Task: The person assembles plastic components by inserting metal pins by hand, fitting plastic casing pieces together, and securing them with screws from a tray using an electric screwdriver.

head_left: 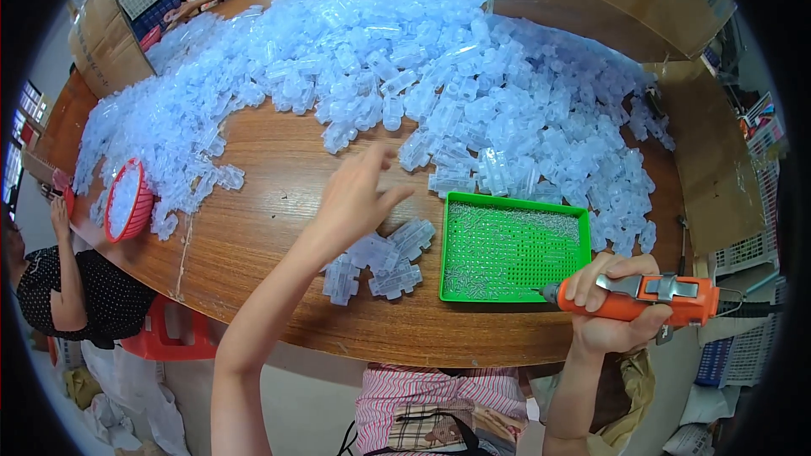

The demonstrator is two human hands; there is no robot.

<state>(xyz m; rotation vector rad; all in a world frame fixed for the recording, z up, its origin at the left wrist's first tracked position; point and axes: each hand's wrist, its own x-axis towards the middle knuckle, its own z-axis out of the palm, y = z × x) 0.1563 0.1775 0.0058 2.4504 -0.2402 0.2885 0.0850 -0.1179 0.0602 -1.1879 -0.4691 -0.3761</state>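
My left hand (351, 194) hovers over the brown table with its fingers apart and holds nothing. It is short of the near edge of a big heap of clear plastic parts (515, 101). Below that hand lies a small group of the same block-shaped clear parts (394, 255). My right hand (610, 334) is wrapped round an orange electric screwdriver (698, 302), which lies sideways with its dark tip pointing left. The tip is at the near right corner of a green tray (443, 253) of small silvery screws (486, 241); contact there cannot be made out.
A red basket (145, 203) of clear parts stands at the left. Cardboard sheets (705, 160) border the heap at the right, with another cardboard piece (106, 38) at far left. Other people sit at the left and far side. A cable trails right from the screwdriver.
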